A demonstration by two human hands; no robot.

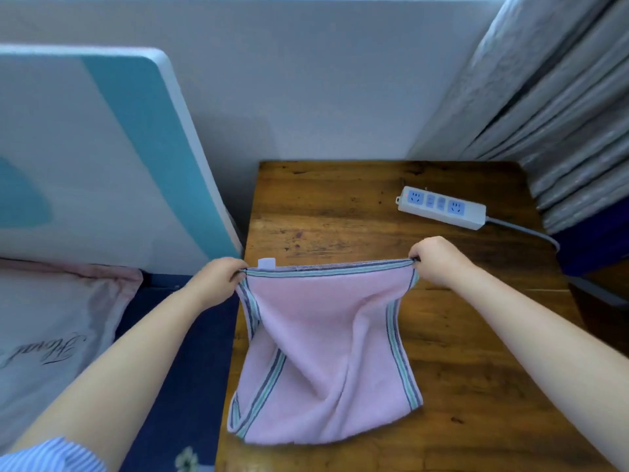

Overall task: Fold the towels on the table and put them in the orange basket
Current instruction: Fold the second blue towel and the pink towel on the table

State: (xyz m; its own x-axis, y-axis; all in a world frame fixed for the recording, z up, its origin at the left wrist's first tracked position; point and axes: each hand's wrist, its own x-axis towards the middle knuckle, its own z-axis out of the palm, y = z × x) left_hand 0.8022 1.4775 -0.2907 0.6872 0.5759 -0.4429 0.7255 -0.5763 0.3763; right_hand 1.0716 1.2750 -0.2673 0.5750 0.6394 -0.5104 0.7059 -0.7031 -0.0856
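Left hand: the left hand [218, 279] pinches the top left corner of the towel [326, 349], fingers curled round the striped hem.
Right hand: the right hand [439, 260] pinches the top right corner the same way, level with the left hand and well apart from it.
Towel: pink with grey and green striped borders; its top edge is stretched taut between the two hands, and a small white label [266, 263] stands up from that edge just beside the left hand. The rest hangs down toward the person, and its lower part lies rumpled on the table [340, 212], with the lower left corner turned over.
Table: dark wood, under and beyond both hands.
Power strip: a white power strip [441, 207] lies on the table beyond the right hand, its cord running off to the right.
Left of the left hand: a pillow [44, 321] with script lettering, and a teal and white headboard [102, 148] behind it.
Right of the right hand: grey pleated curtains [561, 114].
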